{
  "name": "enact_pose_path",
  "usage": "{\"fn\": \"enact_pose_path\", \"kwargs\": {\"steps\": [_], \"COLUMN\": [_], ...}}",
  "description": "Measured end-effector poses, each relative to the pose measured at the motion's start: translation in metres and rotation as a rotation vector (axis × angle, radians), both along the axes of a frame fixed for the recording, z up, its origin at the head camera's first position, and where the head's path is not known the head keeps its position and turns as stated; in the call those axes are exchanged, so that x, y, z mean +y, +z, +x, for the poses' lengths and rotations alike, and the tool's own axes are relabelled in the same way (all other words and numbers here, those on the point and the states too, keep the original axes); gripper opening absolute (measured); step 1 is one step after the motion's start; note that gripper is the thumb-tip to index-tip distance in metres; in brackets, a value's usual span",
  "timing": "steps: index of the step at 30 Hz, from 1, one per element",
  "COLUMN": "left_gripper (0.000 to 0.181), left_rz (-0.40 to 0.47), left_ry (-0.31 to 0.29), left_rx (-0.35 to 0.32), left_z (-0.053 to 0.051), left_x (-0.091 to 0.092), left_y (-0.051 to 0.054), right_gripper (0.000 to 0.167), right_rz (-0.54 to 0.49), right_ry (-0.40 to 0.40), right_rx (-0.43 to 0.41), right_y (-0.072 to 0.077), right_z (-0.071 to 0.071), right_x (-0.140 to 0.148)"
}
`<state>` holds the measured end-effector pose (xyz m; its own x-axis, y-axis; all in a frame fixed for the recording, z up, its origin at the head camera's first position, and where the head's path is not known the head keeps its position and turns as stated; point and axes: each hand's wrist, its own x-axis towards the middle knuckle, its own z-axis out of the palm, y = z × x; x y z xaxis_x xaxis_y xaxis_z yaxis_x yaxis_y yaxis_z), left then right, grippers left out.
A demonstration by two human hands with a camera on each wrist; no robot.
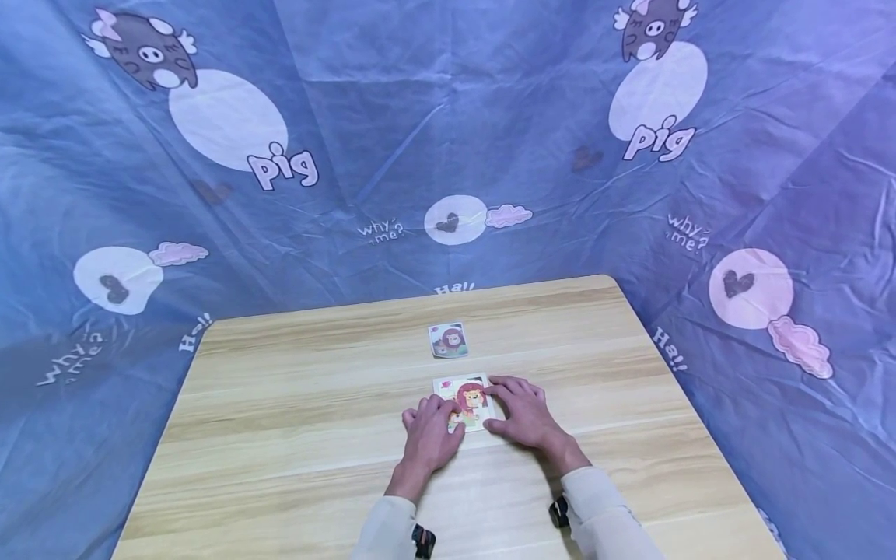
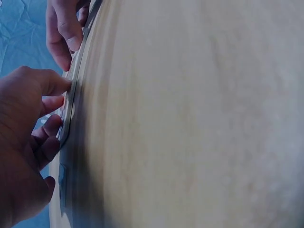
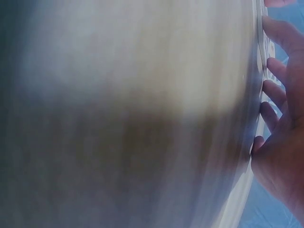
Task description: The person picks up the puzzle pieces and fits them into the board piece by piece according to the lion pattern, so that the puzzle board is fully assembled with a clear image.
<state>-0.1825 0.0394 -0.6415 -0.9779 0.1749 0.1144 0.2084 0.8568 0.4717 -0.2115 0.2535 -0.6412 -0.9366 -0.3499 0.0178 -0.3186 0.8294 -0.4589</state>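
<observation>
A flat, pale-bordered lion picture board [image 1: 470,395] lies on the wooden table between the two hands. My left hand [image 1: 430,437] rests over its left side, with the thumb and index finger touching the picture. In the left wrist view the left hand's [image 2: 23,118] other fingers are loosely bent, and a small flat piece [image 2: 62,183] lies near the thumb. My right hand [image 1: 525,416] lies against the right edge, its thumb and index finger spread along the border. The right wrist view shows the right hand's [image 3: 289,104] fingers spread, touching low down. Part of the picture is hidden under the left fingers.
A smaller lion picture card [image 1: 449,341] lies just beyond the board. The wooden table [image 1: 294,404] has rounded far corners, and a blue printed cloth [image 1: 364,140] hangs behind it and at both sides.
</observation>
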Motion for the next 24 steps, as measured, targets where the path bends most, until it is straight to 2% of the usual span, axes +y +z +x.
{"fn": "enact_pose_path", "kwargs": {"steps": [6, 16, 24], "left_gripper": [0.022, 0.012, 0.017], "left_rz": [0.007, 0.013, 0.048], "left_ry": [0.016, 0.053, 0.054], "left_rx": [0.004, 0.073, 0.099], "left_z": [0.0013, 0.0023, 0.0057], "left_x": [0.0015, 0.0014, -0.0072], "left_y": [0.0003, -0.0042, -0.0039], "right_gripper": [0.063, 0.062, 0.062], "right_rz": [0.003, 0.012, 0.009], "right_ry": [-0.006, -0.006, -0.007], "right_rx": [-0.002, 0.014, 0.015], "right_y": [0.0009, -0.0001, -0.0012], "right_z": [0.0002, -0.0006, 0.0003], "right_x": [-0.0002, 0.0006, 0.0003]}}
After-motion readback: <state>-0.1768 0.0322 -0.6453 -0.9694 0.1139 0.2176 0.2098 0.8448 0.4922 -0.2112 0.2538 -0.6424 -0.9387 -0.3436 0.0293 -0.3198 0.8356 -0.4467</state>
